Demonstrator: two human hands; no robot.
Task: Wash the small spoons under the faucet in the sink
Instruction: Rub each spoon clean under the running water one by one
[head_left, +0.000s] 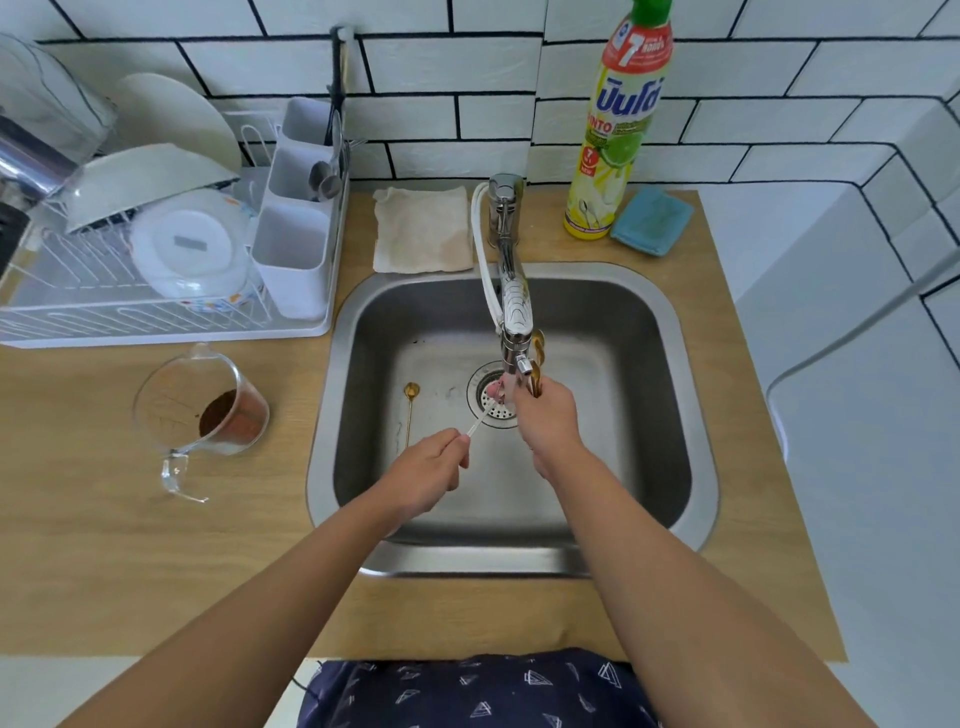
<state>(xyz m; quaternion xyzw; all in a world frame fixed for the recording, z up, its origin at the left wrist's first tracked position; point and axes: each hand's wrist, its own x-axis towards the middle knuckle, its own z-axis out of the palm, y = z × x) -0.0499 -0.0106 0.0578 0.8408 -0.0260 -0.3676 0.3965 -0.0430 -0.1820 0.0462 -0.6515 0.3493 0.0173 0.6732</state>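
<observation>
Pink-tipped small spoon (485, 410) with a white handle, held over the sink (691, 467) drain (491, 397), tip up under the faucet (511, 306) spout. Left hand (428, 475), grip narrow, pinching the handle's near end. Right hand (548, 421), grip closed round a bunch of gold spoons (537, 364), bowls poking up beside the faucet head; how many, hard to tell, handles hidden in the fist. One more gold spoon (410, 410) flat on the sink floor, left of the drain. Water stream barely visible against the steel. On the counter (156, 561), along the back edge: beige cloth (422, 228), dish soap bottle (618, 130) with cap cut off by the frame top, blue sponge (652, 221). Left of the sink: glass measuring cup (200, 410) holding brown powder. Back left corner: dish rack (161, 249), partly cut off.
</observation>
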